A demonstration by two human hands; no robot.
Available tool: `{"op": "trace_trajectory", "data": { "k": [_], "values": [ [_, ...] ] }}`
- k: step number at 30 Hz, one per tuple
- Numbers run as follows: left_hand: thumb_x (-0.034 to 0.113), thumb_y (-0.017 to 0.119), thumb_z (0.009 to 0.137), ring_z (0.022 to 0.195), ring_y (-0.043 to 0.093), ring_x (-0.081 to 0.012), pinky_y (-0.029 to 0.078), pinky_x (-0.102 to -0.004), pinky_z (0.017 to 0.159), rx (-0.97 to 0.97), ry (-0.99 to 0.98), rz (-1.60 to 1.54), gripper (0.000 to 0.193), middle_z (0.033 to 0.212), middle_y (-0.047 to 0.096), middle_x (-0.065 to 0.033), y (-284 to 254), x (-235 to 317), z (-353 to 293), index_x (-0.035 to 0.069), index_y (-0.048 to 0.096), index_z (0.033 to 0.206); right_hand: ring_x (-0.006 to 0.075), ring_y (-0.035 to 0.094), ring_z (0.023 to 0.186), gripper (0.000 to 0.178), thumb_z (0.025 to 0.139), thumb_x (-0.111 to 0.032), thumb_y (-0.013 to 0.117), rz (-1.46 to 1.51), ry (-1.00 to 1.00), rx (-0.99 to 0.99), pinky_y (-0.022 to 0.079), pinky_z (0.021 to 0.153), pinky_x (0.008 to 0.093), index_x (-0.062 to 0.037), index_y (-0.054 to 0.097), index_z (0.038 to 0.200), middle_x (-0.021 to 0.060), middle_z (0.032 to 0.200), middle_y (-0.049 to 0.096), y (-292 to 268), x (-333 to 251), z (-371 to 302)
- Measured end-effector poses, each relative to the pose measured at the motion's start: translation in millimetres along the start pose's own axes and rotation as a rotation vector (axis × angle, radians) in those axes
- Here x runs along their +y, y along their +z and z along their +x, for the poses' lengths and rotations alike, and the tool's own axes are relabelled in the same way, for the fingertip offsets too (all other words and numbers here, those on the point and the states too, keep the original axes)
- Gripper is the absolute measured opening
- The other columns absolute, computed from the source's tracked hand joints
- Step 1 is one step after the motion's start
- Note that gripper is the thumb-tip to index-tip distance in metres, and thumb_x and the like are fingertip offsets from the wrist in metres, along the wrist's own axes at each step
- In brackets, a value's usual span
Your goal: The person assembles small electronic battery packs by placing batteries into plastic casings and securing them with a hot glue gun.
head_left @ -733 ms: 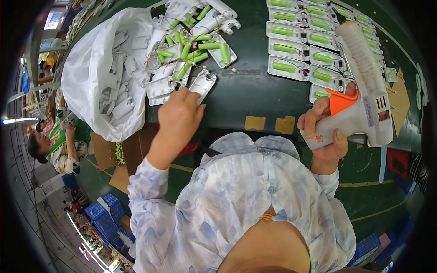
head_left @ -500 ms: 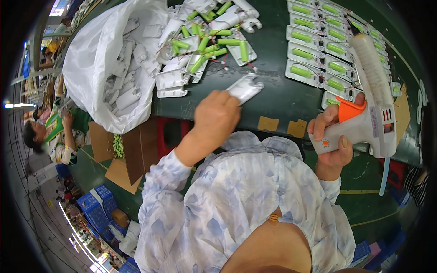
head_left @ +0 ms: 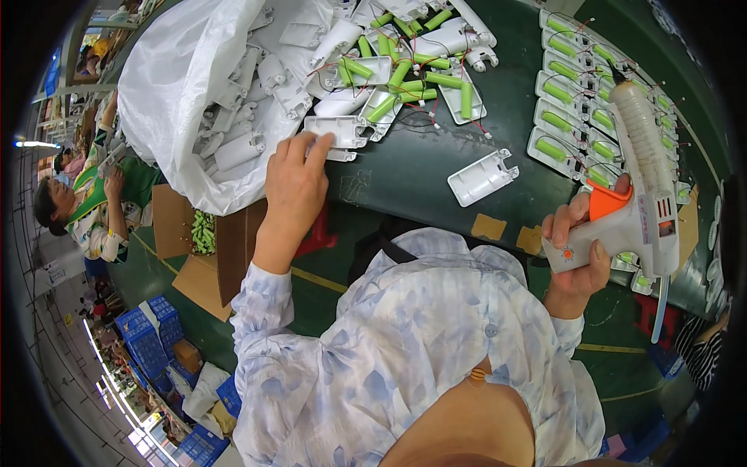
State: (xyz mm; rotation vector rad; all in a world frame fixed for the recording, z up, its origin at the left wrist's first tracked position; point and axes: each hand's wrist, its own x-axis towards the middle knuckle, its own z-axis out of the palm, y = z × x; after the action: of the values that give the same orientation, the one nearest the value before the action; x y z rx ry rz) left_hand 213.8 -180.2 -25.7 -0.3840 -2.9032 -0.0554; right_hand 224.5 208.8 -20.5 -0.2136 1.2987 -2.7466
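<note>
From where I'm standing, the person's left forearm is slanting up from a patterned sleeve (head_left: 272, 311) over the near edge of the dark green desk (head_left: 405, 175), with the back of the left hand (head_left: 296, 183) facing up. That hand is half curled, its fingertips touching the left end of a white plastic shell (head_left: 338, 131) beside a heap of similar parts; I can't tell whether it is gripping the shell or just resting on it. The right forearm is bending up at the person's other side, and the right hand (head_left: 580, 247) is closing firmly around the handle of a hot-glue gun (head_left: 655, 222). The thumb is lying along the handle, one fingertip is showing just beyond the orange trigger (head_left: 607, 202), and the nozzle (head_left: 616, 75) is pointing away from the body, near rows of shells holding green battery cells (head_left: 556, 92). Between the two hands, a single white half-shell (head_left: 482, 177) is lying apart on the desk. To the left, a white plastic bag (head_left: 159, 101) is spilling more shells, and below it an open cardboard box (head_left: 173, 226) is holding green cells
</note>
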Motion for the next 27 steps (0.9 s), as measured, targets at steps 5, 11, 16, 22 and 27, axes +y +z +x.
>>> {"op": "trace_trajectory", "data": {
  "k": [5,11,16,22,27],
  "values": [
    [-0.005,0.068,0.07,0.083,0.056,-0.0336,0.048,-0.0426,0.072,0.085,0.024,-0.255,0.042,0.092,0.059,-0.0134,11,32,-20,0.002,0.064,0.111,0.016,0.054,0.071,0.089,0.088,-0.028,0.062,-0.039,-0.027,-0.033,0.046,0.074,0.0385,-0.0212,0.007,0.158,0.0108,0.109,0.052,4,-1,-3],
    [-0.006,0.07,0.067,0.076,0.058,-0.029,0.05,-0.0381,0.066,0.124,0.203,-0.457,0.04,0.087,0.062,-0.011,14,93,-9,0.001,0.068,0.106,0.0185,0.054,0.072,0.087,0.088,-0.029,0.062,-0.036,-0.019,0.02,0.047,0.074,0.0393,-0.0207,0.01,0.158,0.0126,0.11,0.053,-3,0,-7],
    [-0.003,0.071,0.071,0.08,0.059,-0.0303,0.05,-0.0397,0.07,0.143,0.121,-0.428,0.035,0.088,0.061,-0.0113,19,110,28,0.002,0.069,0.105,0.0184,0.057,0.073,0.077,0.088,-0.03,0.062,-0.077,-0.01,-0.023,0.048,0.073,0.0384,-0.0099,0.022,0.15,0.0119,0.103,0.056,-10,-5,-10],
    [-0.007,0.071,0.07,0.076,0.059,-0.0297,0.049,-0.0384,0.066,0.206,0.112,-0.5,0.034,0.086,0.06,-0.0121,23,106,29,0.0,0.068,0.103,0.019,0.06,0.071,0.056,0.087,-0.036,0.065,-0.203,-0.038,0.057,0.05,0.072,0.0381,0.0056,0.048,0.12,0.0127,0.098,0.058,-6,-10,-18],
    [-0.007,0.074,0.067,0.072,0.059,-0.0285,0.049,-0.0375,0.061,0.287,0.201,-0.593,0.032,0.084,0.061,-0.0117,20,123,14,-0.001,0.069,0.099,0.0212,0.065,0.075,0.056,0.082,-0.038,0.07,-0.153,-0.005,0.141,0.051,0.071,0.0329,0.0078,0.055,0.111,0.0152,0.083,0.063,-6,-10,-20]
  ]
}}
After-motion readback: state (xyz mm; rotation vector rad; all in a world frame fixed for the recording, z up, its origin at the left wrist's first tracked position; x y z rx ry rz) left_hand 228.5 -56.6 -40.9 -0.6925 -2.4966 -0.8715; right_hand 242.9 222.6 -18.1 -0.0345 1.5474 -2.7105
